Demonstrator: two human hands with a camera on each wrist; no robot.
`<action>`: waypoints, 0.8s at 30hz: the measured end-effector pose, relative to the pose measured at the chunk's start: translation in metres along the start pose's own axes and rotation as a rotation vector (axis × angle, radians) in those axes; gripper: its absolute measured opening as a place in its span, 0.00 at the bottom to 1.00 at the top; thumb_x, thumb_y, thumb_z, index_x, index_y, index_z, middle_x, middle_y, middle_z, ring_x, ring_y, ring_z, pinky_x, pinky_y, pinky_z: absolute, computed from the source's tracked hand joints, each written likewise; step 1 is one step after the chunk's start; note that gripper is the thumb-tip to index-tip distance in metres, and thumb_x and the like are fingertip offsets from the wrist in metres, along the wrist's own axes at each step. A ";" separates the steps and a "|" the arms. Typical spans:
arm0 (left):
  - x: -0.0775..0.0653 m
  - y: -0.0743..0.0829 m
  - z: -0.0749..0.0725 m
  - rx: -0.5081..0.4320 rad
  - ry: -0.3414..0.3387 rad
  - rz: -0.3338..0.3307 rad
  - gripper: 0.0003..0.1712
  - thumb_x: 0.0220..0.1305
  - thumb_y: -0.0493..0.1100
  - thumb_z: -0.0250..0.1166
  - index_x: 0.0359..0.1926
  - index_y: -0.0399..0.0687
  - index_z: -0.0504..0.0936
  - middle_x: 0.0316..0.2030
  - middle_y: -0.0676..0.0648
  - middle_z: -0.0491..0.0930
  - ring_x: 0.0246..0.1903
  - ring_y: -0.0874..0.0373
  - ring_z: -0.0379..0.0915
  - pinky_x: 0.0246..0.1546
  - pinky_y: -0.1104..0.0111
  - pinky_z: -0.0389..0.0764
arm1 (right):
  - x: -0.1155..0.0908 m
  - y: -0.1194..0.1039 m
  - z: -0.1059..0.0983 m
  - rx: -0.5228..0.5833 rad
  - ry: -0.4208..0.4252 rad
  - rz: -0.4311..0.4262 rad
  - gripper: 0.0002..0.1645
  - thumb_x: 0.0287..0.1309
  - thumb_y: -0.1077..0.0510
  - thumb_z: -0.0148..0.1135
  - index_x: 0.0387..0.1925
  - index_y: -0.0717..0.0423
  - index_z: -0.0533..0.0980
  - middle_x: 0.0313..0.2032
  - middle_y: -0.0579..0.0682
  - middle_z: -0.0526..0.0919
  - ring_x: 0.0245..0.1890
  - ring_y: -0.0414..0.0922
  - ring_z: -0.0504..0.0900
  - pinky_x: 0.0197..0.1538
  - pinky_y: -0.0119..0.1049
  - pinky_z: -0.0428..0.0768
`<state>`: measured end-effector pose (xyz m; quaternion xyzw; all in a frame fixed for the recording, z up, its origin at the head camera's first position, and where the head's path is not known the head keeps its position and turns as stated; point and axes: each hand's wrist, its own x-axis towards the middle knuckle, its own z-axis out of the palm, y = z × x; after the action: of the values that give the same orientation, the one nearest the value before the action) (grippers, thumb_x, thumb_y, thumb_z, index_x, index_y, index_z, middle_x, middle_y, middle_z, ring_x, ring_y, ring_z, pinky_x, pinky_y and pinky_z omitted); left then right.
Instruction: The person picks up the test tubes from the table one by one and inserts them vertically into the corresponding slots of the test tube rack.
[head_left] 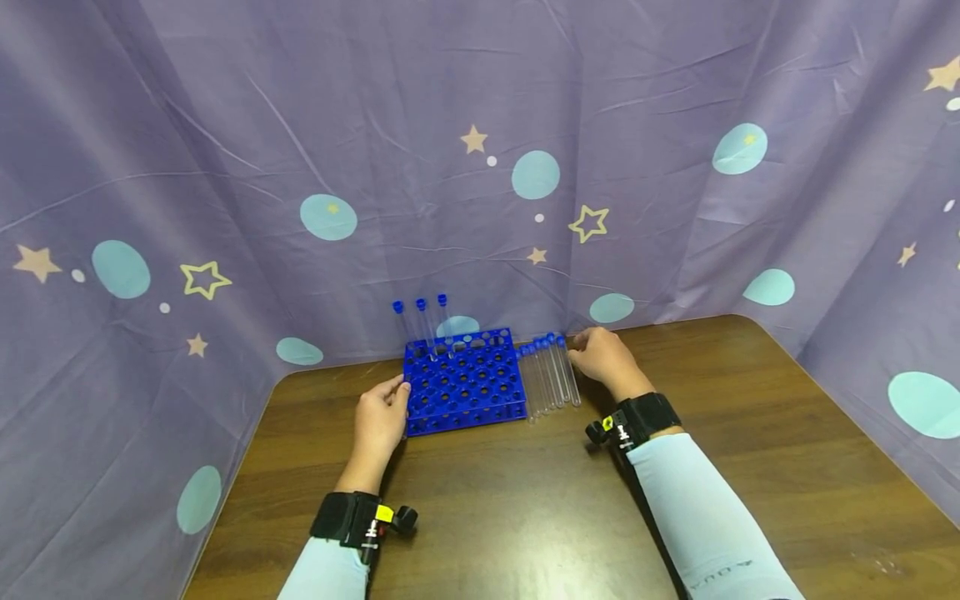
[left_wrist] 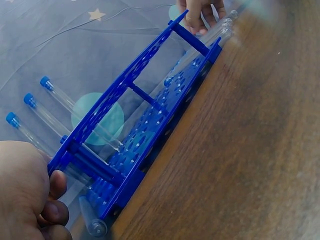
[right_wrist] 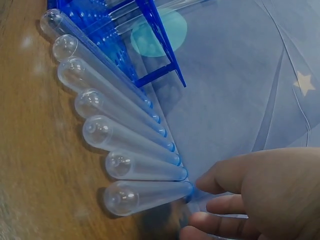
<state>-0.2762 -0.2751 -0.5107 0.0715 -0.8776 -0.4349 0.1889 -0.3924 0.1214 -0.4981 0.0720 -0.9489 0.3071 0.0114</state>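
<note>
My left hand (head_left: pixel 381 417) grips the left end of a blue test tube rack (head_left: pixel 465 383), with the thumb at its upper edge and the fingers curled at its side. Three clear capped test tubes (left_wrist: pixel 55 120) stand in the rack's back left holes. Close to the left fingers, the rounded end of another tube (left_wrist: pixel 94 220) shows low beside the rack. To the right of the rack lie several blue-capped test tubes (right_wrist: pixel 135 197) side by side. My right hand (head_left: pixel 603 362) is at the cap of the rightmost one, fingers loosely bent; whether they touch it I cannot tell.
The rack and loose tubes are near the back edge of a brown wooden table (head_left: pixel 495 517). A purple curtain (head_left: pixel 420 167) with stars and dots hangs right behind and along both sides. Black straps with small cameras circle both wrists.
</note>
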 end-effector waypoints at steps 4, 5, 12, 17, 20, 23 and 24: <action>0.000 0.000 0.001 0.008 0.004 0.006 0.21 0.78 0.44 0.64 0.61 0.35 0.86 0.16 0.48 0.81 0.16 0.57 0.75 0.16 0.64 0.72 | 0.001 0.002 0.002 -0.016 -0.013 0.004 0.26 0.65 0.49 0.66 0.57 0.63 0.86 0.56 0.64 0.90 0.58 0.64 0.86 0.62 0.60 0.82; 0.000 0.000 0.001 0.009 0.003 0.007 0.21 0.78 0.44 0.64 0.62 0.35 0.86 0.16 0.48 0.81 0.16 0.57 0.75 0.16 0.65 0.72 | 0.001 0.003 0.002 -0.017 -0.017 0.004 0.26 0.65 0.49 0.66 0.57 0.63 0.86 0.57 0.64 0.90 0.58 0.64 0.86 0.63 0.60 0.82; 0.000 0.000 0.002 -0.009 0.007 0.004 0.20 0.78 0.44 0.64 0.62 0.34 0.86 0.15 0.49 0.80 0.15 0.57 0.74 0.13 0.65 0.71 | 0.000 0.002 0.003 -0.016 -0.023 -0.014 0.23 0.62 0.51 0.67 0.52 0.63 0.88 0.54 0.64 0.91 0.56 0.64 0.87 0.61 0.59 0.83; 0.000 0.000 0.002 -0.015 0.008 0.004 0.20 0.78 0.44 0.64 0.61 0.34 0.86 0.15 0.49 0.79 0.14 0.57 0.73 0.13 0.66 0.70 | -0.001 0.001 0.003 -0.009 -0.025 -0.005 0.22 0.62 0.52 0.67 0.51 0.62 0.88 0.54 0.64 0.91 0.56 0.63 0.87 0.61 0.59 0.83; 0.000 0.000 0.002 -0.012 0.012 0.008 0.20 0.78 0.43 0.64 0.61 0.34 0.86 0.15 0.49 0.79 0.13 0.58 0.72 0.13 0.66 0.70 | 0.001 0.001 0.004 -0.005 -0.028 -0.004 0.23 0.62 0.51 0.68 0.52 0.61 0.89 0.54 0.63 0.91 0.56 0.63 0.87 0.61 0.59 0.83; 0.000 0.000 0.002 -0.011 0.013 0.003 0.20 0.78 0.43 0.65 0.61 0.34 0.86 0.15 0.49 0.79 0.13 0.59 0.72 0.13 0.66 0.71 | 0.001 0.001 0.005 -0.005 -0.027 -0.007 0.23 0.61 0.50 0.69 0.52 0.61 0.89 0.54 0.62 0.91 0.56 0.63 0.87 0.62 0.59 0.82; 0.000 0.000 0.002 -0.011 0.012 0.002 0.20 0.78 0.43 0.65 0.61 0.34 0.86 0.15 0.48 0.80 0.13 0.59 0.73 0.13 0.66 0.72 | 0.001 0.001 0.005 -0.007 -0.026 -0.009 0.23 0.61 0.50 0.68 0.52 0.61 0.89 0.54 0.62 0.91 0.56 0.63 0.87 0.62 0.59 0.82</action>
<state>-0.2768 -0.2737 -0.5115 0.0721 -0.8740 -0.4392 0.1951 -0.3934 0.1188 -0.5025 0.0802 -0.9496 0.3030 0.0006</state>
